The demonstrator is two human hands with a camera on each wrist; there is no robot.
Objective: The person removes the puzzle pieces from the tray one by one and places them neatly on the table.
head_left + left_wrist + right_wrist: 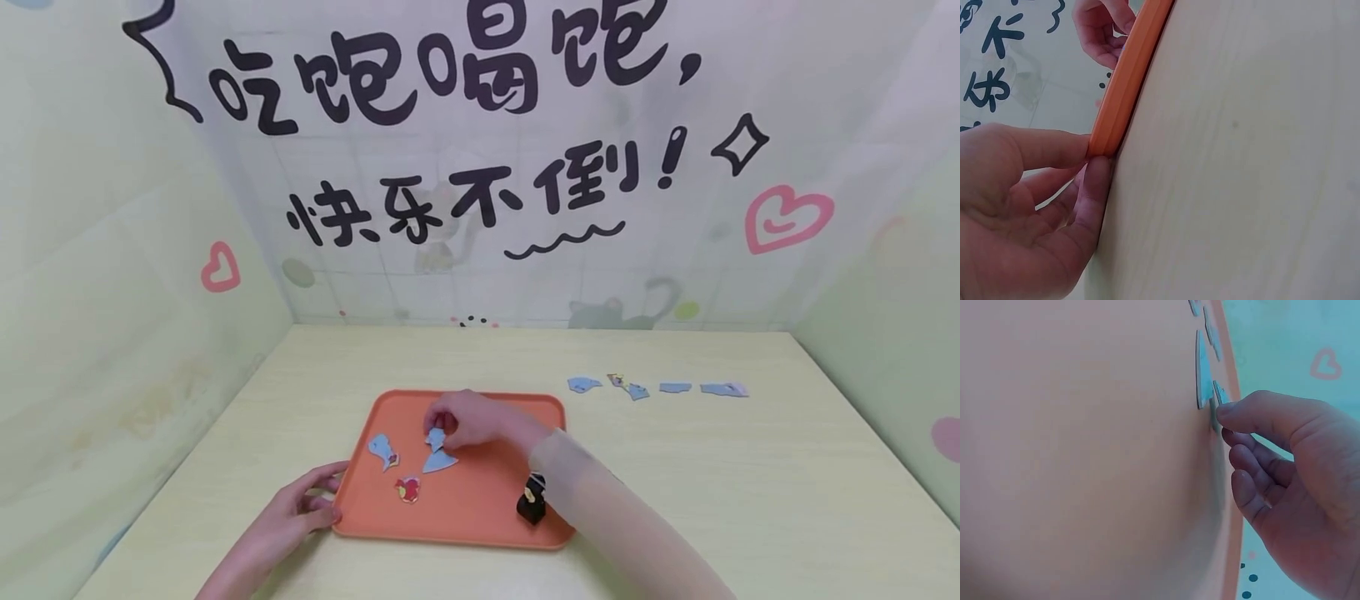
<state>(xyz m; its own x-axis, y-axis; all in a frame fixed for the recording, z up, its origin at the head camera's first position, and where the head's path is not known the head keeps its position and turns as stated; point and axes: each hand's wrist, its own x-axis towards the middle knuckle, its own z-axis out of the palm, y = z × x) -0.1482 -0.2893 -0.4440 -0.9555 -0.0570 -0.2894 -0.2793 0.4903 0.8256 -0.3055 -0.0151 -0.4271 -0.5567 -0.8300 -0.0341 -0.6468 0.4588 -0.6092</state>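
My right hand is above the orange tray, pinching a small blue puzzle piece between thumb and fingers. Just below it a blue triangular puzzle piece lies on the tray. To the left are a longer blue puzzle piece with a coloured end and a red-and-yellow puzzle piece. My left hand grips the tray's left edge; in the left wrist view its thumb and a finger meet the rim. In the right wrist view, the thumb covers part of the held piece.
A small black object stands at the tray's right side, partly behind the right sleeve. Several more puzzle pieces lie in a row at the back right of the table, including a plain blue one. Printed walls enclose the table.
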